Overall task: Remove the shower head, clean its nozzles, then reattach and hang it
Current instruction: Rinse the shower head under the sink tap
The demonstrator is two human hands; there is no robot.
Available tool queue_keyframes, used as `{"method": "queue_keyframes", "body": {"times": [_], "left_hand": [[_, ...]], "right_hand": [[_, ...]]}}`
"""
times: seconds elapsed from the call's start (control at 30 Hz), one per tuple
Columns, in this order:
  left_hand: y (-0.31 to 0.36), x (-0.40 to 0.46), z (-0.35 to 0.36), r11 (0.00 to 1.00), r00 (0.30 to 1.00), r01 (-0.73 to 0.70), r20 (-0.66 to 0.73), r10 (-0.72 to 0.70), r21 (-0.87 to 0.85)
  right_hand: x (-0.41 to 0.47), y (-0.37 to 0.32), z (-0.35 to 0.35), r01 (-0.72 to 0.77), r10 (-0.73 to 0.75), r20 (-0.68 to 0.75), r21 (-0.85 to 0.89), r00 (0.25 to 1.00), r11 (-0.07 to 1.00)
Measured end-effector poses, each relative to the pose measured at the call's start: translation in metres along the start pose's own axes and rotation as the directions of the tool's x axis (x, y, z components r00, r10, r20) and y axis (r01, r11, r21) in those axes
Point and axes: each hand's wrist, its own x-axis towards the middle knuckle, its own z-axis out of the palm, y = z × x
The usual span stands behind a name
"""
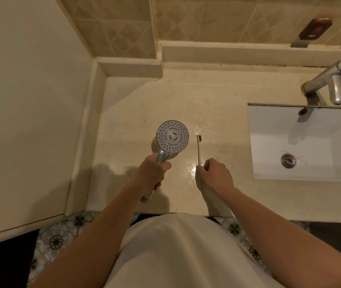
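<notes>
A chrome shower head [172, 136] with no hose on it is held over the beige counter [217, 100], its round nozzle face turned up. My left hand [151, 171] grips its handle, whose end sticks out below my fist. Just to the right a white toothbrush [199, 149] with dark bristles lies on the counter, pointing away from me. My right hand [214, 173] pinches the near end of the toothbrush handle, fingers curled.
A white rectangular sink [269, 142] with a metal drain is set in the counter at right, and a chrome tap [331, 80] stands behind it. Wet patches shine on the counter near the toothbrush. A raised ledge and tiled wall run along the back. A plain wall closes the left side.
</notes>
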Motion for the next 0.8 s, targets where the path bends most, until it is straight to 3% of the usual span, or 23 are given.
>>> {"method": "queue_keyframes", "body": {"times": [0.2,0.43,0.6,0.8], "left_hand": [[0.015,0.013,0.027,0.999,0.98,-0.019,0.195,0.027,-0.044],[0.066,0.023,0.118,0.988,0.942,-0.048,0.322,0.093,-0.145],[0.105,0.03,0.204,0.988,0.939,-0.011,0.339,0.064,-0.156],[0.152,0.046,0.323,0.984,0.972,0.023,0.233,0.019,-0.175]], "right_hand": [[-0.025,0.06,-0.032,-0.153,0.155,-0.017,0.06,0.988,0.986],[-0.027,0.148,-0.107,-0.228,0.233,-0.008,0.176,0.973,0.958],[0.015,0.208,-0.172,-0.173,0.19,-0.07,0.203,0.979,0.964],[0.098,0.272,-0.268,0.048,-0.029,-0.136,0.145,0.99,0.988]]}}
